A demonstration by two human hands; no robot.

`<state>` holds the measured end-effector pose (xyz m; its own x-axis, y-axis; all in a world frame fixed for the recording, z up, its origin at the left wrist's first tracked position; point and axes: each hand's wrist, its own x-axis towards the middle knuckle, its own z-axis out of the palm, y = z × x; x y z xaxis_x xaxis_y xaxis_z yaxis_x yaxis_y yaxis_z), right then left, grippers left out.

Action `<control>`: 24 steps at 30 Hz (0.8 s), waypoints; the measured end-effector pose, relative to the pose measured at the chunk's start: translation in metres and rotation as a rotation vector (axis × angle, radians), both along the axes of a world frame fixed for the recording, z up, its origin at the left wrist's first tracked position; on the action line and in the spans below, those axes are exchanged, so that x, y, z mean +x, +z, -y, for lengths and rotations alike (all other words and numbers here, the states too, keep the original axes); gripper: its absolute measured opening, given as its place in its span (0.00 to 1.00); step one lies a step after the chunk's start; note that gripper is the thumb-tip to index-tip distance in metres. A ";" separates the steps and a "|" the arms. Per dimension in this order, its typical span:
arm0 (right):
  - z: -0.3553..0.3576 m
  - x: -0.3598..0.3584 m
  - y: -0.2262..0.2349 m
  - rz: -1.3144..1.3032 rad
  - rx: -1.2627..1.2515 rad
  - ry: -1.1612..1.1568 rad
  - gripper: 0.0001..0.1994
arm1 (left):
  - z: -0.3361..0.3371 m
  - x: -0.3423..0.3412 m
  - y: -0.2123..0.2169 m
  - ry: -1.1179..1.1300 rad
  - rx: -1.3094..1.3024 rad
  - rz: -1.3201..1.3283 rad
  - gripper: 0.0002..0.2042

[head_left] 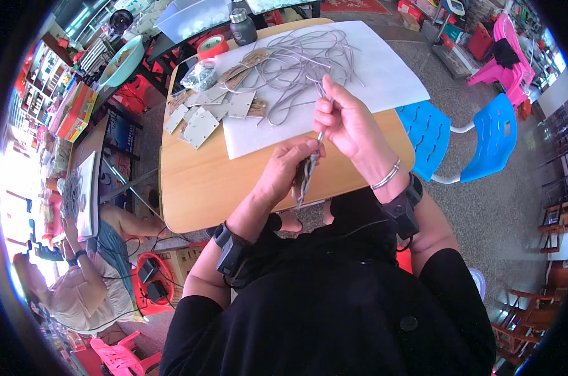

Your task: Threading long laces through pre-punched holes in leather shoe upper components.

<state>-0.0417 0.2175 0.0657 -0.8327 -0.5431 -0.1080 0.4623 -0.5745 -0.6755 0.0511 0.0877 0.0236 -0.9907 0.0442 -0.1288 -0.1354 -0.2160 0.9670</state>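
Observation:
Near the table's front edge, my left hand is closed around a twisted bundle of grey cord, whose lower end hangs below the fingers. Something dark brown sits beside the cord in that grip; I cannot make out what it is. Above and to the right, my right hand is closed on the same grey cord, which runs between both hands. Behind them a loose, looped pile of grey cords lies on a white board. Several pale flat cards with small holes lie to the left of the cords.
On the wooden table are a clear bag of small pieces, red tape and a dark bottle. A blue chair stands at the right. Another person sits at the left, handling grey cords at another table.

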 end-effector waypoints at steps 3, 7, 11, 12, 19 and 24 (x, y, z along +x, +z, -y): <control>0.011 -0.024 -0.009 0.062 -0.043 0.016 0.18 | -0.010 0.001 0.002 -0.137 -0.143 0.037 0.15; 0.025 -0.038 -0.026 0.139 0.040 -0.078 0.18 | -0.017 -0.001 -0.004 -0.036 0.042 0.039 0.19; 0.023 -0.036 -0.019 0.078 0.001 -0.038 0.17 | -0.017 0.003 0.007 0.008 0.032 0.091 0.22; 0.023 -0.034 -0.015 0.077 0.003 -0.035 0.17 | -0.017 0.003 0.009 -0.015 0.057 0.089 0.23; 0.022 -0.028 -0.012 0.036 0.074 -0.077 0.17 | -0.013 -0.006 0.000 -0.119 -0.013 0.063 0.19; 0.035 -0.031 -0.022 0.060 0.201 -0.137 0.18 | -0.025 -0.004 -0.001 -0.130 -0.004 -0.022 0.18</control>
<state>-0.0727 0.1822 0.0432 -0.8860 -0.3881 -0.2539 0.4321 -0.4918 -0.7559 0.0467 0.1126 0.0224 -0.9792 0.1722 -0.1075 -0.1407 -0.1941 0.9708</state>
